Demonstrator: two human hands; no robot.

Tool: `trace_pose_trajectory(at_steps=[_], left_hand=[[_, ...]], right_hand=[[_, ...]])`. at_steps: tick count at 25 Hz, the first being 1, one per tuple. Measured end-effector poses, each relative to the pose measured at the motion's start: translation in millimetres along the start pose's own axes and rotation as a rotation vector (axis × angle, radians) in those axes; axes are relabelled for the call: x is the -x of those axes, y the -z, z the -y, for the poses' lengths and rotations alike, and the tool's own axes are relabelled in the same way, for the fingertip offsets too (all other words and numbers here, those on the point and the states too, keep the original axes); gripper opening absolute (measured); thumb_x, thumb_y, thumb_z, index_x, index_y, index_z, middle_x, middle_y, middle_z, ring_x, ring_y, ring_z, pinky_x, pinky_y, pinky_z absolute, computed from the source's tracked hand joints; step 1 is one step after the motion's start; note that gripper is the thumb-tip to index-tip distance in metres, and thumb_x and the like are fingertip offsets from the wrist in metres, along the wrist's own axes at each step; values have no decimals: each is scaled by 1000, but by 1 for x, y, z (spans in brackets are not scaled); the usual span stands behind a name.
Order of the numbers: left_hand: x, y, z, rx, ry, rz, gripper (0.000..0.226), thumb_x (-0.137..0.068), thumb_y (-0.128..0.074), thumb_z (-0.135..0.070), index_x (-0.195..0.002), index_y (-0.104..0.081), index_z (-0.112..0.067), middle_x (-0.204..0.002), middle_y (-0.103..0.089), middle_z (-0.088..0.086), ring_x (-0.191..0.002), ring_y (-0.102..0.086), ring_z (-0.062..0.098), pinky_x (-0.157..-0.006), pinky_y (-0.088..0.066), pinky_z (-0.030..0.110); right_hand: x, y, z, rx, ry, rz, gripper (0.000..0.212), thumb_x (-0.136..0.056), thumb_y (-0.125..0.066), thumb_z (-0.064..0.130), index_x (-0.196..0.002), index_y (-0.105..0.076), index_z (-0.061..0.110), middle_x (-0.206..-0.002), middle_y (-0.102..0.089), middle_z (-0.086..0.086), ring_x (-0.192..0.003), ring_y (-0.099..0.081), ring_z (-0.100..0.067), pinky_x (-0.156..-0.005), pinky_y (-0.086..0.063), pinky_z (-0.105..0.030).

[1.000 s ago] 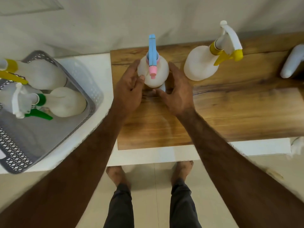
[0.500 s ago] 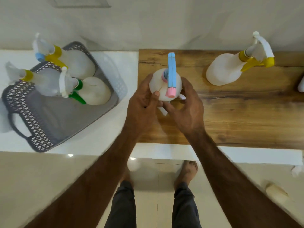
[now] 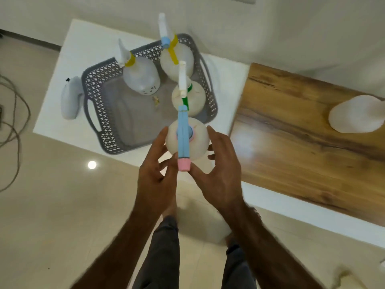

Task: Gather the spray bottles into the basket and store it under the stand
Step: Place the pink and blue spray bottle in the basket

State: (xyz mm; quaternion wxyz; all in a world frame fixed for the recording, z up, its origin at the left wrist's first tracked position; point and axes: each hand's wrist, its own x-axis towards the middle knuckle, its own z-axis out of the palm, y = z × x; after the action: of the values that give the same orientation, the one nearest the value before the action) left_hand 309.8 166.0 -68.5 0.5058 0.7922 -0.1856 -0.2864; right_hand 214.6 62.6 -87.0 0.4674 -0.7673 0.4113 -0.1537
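Head view: blue-topped spray bottle (image 3: 199, 142), upright, cupped at its round belly between left grip (image 3: 156, 174) and right grip (image 3: 220, 174), fingers curled round it, at the basket (image 3: 91, 86) rim's 5 o'clock; likely light, stiff, smooth plastic, best held by the belly.

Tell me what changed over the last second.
The left hand and right hand carried the blue-topped spray bottle left, off the wooden board, to the grey basket, still gripping it. Its three bottles and the white bottle on the board stayed put.
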Motion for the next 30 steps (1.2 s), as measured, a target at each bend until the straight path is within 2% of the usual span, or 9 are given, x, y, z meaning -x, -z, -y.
trace_pose_trajectory(at_steps=[2,5,9,10,13,17,22,27,30], left_hand=[[-8,24,7,-18,12,-74,81,-88,-57,-49,-149,-45,2,-131,-62,11,-113,-59,-17,-85,-46,-2],[-29,51,16,-8,30,-138,74,-91,-63,-40,-148,-46,3,-134,-63,23,-116,-64,13,-85,-51,4],[-74,65,30,82,42,-79,65,-97,-68,-4,-156,-41,-10,-152,-55,12,-136,-59,24,-100,-59,36],[-86,66,33,89,60,-72,65,-97,-67,0,-155,-41,-11,-152,-55,9,-136,-58,24,-100,-59,35],[-113,66,45,25,69,-44,63,-97,-66,-1,-154,-42,-10,-145,-55,-7,-134,-56,16,-103,-52,19],[-130,66,57,-19,77,-9,60,-100,-64,-9,-156,-41,-8,-151,-57,10,-136,-58,26,-113,-52,42],[-128,66,60,-56,5,10,57,-101,-63,-17,-153,-43,-5,-148,-57,11,-138,-56,26,-114,-51,44],[-84,46,55,-378,-101,-431,20,-96,-66,-24,-108,-65,-8,-108,-65,10,-102,-62,26,-86,-56,46],[-50,7,41,-428,-207,-383,15,-99,-63,-21,-97,-65,-6,-96,-64,9,-91,-60,26,-79,-53,42]], right_hand=[[-8,-22,19,-1,29,54,77,-78,-80,53,-143,-51,24,-138,-59,8,-119,-60,-12,-92,-59,-41],[-27,-55,39,17,30,123,78,-83,-78,51,-148,-47,23,-144,-58,8,-126,-59,-14,-100,-56,-41],[-60,-86,44,63,8,154,69,-88,-71,47,-148,-46,25,-138,-61,6,-124,-62,-15,-99,-55,-38],[-69,-93,43,81,3,150,66,-88,-71,44,-146,-47,24,-133,-63,5,-119,-63,-16,-95,-55,-34],[-91,-109,37,162,1,147,61,-87,-72,35,-141,-50,19,-124,-66,0,-112,-64,-19,-89,-52,-27],[-105,-122,32,232,-18,163,62,-88,-73,33,-141,-49,15,-129,-68,-3,-119,-65,-22,-100,-54,-35],[-100,-117,32,326,-3,168,56,-90,-73,34,-139,-51,18,-132,-68,0,-123,-65,-21,-103,-56,-39],[-66,-81,25,324,155,-19,41,-94,-70,30,-129,-66,9,-124,-74,-6,-115,-70,-25,-95,-55,-33],[-49,-48,3,363,239,-112,32,-95,-67,23,-120,-72,5,-118,-75,-10,-108,-71,-27,-93,-57,-36]])
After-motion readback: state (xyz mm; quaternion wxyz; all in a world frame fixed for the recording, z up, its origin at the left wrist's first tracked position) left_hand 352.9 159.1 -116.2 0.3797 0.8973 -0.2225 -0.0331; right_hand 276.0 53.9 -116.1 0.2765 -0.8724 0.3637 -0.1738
